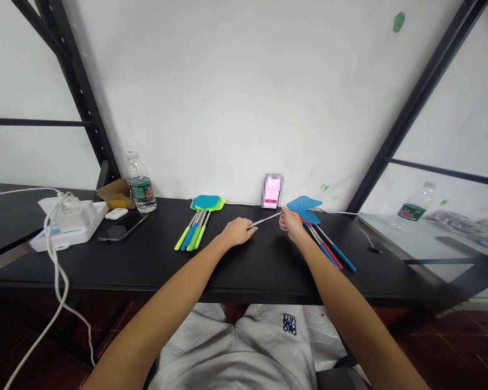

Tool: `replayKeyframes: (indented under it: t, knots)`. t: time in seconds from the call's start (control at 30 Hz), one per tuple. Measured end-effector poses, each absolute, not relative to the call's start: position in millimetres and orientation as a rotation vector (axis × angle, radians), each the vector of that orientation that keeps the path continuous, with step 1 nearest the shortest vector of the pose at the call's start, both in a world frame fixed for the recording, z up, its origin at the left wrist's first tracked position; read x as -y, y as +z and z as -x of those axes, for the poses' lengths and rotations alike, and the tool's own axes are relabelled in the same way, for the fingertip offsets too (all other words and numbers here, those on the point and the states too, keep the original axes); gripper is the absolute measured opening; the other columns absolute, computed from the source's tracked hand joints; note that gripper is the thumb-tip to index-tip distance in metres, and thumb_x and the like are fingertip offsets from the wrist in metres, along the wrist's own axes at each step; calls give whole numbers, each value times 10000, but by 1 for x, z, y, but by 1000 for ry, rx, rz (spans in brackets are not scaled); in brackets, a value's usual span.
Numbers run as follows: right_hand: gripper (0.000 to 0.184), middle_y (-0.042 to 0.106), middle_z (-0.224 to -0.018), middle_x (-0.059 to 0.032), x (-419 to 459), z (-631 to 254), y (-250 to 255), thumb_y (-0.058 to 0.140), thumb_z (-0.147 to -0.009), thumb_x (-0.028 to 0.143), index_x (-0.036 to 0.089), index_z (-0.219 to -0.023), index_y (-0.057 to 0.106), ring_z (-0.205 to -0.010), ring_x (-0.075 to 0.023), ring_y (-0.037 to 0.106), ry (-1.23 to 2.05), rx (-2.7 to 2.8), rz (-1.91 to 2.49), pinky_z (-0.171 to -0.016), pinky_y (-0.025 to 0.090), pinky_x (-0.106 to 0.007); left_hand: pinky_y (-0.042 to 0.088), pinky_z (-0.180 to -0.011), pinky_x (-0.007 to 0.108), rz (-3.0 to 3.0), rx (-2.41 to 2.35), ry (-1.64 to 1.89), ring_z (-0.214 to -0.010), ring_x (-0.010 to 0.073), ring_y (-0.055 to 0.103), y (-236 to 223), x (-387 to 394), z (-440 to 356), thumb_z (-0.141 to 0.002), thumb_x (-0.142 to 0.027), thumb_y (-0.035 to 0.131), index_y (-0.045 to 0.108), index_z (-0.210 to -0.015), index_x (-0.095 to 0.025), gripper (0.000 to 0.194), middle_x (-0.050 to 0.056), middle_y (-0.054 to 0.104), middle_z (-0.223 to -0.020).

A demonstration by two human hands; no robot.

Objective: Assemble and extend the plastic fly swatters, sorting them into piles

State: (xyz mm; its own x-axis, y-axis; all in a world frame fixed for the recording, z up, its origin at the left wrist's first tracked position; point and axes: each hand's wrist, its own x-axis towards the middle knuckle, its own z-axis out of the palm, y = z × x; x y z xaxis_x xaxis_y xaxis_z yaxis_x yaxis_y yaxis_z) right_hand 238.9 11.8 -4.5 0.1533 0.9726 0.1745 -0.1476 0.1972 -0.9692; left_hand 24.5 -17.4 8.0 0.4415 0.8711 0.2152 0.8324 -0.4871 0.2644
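White wall (211, 97), black metal frame (80, 92)

Water btl (140, 184), phone (122, 226), white power strip (69, 235) w/ cables on black desk (146, 271).

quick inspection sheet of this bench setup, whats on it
surface: black tabletop, items lying along its back edge
job's things: thin metal rod between the hands; blue fly swatters at right; teal-and-green fly swatters grouped at left
clutter: water bottle, smartphone, white power strip, cardboard piece
grippers: left hand and right hand both on the rod
cables: white cable hanging over the table's left side
surroundings: white wall, black metal frame, dark tiled floor
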Motion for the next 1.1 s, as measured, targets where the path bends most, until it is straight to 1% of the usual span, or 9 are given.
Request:
replayKeyframes:
  t: [0.13,0.3,0.53,0.63,0.77,0.93,1.03,1.1]
  knots:
    - [435,232,-426,98,-13,-244,-2,577,-842,364,229,-572,265,-320,-31,208,985,1017,1034,-292,133,-155,432,-679,272,-2554,-1501,534,-835,224,639,8,18,-25,-901,-495,456,644,-872,-211,342,78,688,-882]
    - [401,236,-406,106,-18,-256,2,575,-834,352,228,-588,284,-303,-33,204,948,895,1065,-278,134,-148,429,-706,260,-2577,-1430,541,-891,221,631,11,21,-24,-919,-493,432,651,-897,-211,358,76,688,-895]
    - [325,243,-392,114,-20,-268,3,553,-839,297,219,-608,338,-291,-32,196,921,827,1113,-273,126,-137,435,-727,264,-2587,-1390,583,-899,216,630,9,19,-23,-941,-476,395,656,-976,-224,365,70,696,-943]
    - [317,240,-389,113,-19,-268,4,538,-841,275,218,-603,337,-290,-33,195,924,823,1127,-272,119,-137,424,-703,263,-2610,-1362,594,-867,212,629,7,18,-23,-941,-462,388,654,-928,-215,364,70,693,-919]
    - [319,238,-390,111,-20,-269,5,526,-847,260,216,-600,329,-291,-31,198,931,834,1123,-275,120,-136,403,-667,264,-2586,-1275,642,-771,188,612,6,16,-25,-931,-452,394,639,-840,-194,366,60,680,-849]
    - [342,228,-397,115,-22,-275,5,522,-872,285,220,-613,308,-297,-27,182,936,866,1038,-283,123,-136,394,-630,257,-2427,-1144,631,-673,156,578,8,14,-28,-930,-489,368,612,-725,-176,447,31,644,-714]
    - [356,237,-405,113,-22,-277,5,544,-875,311,220,-622,311,-302,-29,196,938,888,995,-288,136,-138,377,-592,252,-2329,-1114,596,-626,141,557,11,14,-27,-917,-515,377,612,-689,-168,477,16,619,-667]
    - [370,241,-407,113,-21,-278,6,564,-867,324,221,-621,308,-305,-30,202,943,889,986,-289,138,-140,370,-575,248,-2300,-1094,593,-608,137,546,13,15,-26,-906,-518,393,625,-704,-165,469,10,602,-643]
